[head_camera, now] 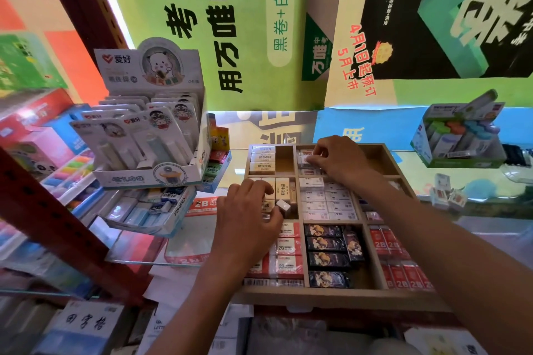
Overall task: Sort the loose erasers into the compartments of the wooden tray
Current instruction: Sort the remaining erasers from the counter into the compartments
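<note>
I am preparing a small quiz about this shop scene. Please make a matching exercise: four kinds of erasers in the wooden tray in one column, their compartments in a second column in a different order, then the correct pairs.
Column one:
1. cream erasers
2. black-wrapped erasers
3. red 2B erasers
4. white erasers with grey print

Column two:
A. near right compartment of the wooden tray
B. far left compartment
C. middle compartment, centre column
D. near compartment, centre column

Pairs: 1-B, 2-D, 3-A, 4-C
</note>
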`<act>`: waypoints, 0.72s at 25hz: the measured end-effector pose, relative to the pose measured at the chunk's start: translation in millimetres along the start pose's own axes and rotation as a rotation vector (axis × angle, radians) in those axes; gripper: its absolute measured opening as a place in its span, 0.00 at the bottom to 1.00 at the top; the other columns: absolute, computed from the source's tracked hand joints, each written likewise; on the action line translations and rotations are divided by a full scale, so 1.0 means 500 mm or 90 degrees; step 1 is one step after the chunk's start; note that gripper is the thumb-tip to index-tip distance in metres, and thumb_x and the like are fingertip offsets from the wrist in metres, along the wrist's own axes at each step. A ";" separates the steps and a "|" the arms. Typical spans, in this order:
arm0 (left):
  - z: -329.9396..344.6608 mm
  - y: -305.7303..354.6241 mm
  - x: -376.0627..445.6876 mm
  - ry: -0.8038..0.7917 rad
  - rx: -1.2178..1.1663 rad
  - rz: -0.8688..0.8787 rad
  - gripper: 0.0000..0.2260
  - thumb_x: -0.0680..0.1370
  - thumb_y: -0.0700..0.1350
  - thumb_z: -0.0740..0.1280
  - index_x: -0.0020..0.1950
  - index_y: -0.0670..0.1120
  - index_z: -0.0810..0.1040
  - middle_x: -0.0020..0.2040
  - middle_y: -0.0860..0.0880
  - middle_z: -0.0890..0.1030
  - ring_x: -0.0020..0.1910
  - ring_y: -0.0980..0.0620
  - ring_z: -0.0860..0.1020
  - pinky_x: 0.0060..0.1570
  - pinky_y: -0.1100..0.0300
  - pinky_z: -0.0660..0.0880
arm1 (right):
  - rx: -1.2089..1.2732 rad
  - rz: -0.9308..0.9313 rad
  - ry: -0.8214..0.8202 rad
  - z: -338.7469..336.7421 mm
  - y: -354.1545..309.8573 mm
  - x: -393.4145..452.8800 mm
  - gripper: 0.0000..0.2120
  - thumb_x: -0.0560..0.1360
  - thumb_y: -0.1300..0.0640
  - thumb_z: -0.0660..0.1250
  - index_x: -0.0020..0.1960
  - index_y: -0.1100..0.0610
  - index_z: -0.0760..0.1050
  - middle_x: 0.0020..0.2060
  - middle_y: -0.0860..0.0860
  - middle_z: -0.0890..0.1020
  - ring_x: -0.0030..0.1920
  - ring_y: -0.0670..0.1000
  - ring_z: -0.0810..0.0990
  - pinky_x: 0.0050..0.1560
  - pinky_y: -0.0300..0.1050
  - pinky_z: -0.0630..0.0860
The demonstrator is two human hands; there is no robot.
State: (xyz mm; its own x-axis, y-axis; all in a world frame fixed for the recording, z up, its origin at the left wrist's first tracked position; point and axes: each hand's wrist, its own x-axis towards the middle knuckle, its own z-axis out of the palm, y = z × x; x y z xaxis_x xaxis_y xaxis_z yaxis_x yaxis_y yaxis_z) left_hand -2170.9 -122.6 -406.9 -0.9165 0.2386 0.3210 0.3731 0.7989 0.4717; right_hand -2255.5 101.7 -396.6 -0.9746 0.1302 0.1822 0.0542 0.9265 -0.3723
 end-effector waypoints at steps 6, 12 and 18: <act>0.000 -0.003 0.001 -0.004 0.008 0.004 0.12 0.77 0.52 0.67 0.60 0.52 0.75 0.58 0.54 0.76 0.57 0.53 0.71 0.58 0.54 0.67 | 0.149 0.044 0.126 -0.007 -0.011 -0.018 0.03 0.78 0.55 0.67 0.48 0.53 0.78 0.46 0.50 0.83 0.47 0.51 0.81 0.49 0.48 0.78; 0.002 -0.004 0.001 0.003 0.004 0.006 0.08 0.80 0.48 0.63 0.58 0.51 0.75 0.58 0.52 0.77 0.57 0.53 0.71 0.56 0.56 0.65 | 0.114 -0.299 -0.157 -0.050 -0.099 -0.142 0.07 0.75 0.49 0.71 0.49 0.51 0.81 0.39 0.42 0.79 0.40 0.40 0.76 0.40 0.35 0.69; 0.002 -0.004 0.001 0.007 0.020 0.011 0.08 0.80 0.45 0.62 0.58 0.50 0.76 0.58 0.51 0.77 0.56 0.52 0.71 0.57 0.52 0.69 | 0.032 -0.235 -0.111 -0.035 -0.130 -0.162 0.06 0.75 0.51 0.70 0.50 0.49 0.78 0.37 0.41 0.74 0.41 0.44 0.74 0.43 0.40 0.68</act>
State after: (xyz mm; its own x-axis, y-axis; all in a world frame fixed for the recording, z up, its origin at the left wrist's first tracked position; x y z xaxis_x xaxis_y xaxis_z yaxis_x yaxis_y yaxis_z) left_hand -2172.1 -123.7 -408.5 -0.9082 0.2465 0.3382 0.3842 0.8117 0.4399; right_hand -2176.5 37.1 -371.1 -0.9489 -0.2739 0.1566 -0.3129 0.8806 -0.3560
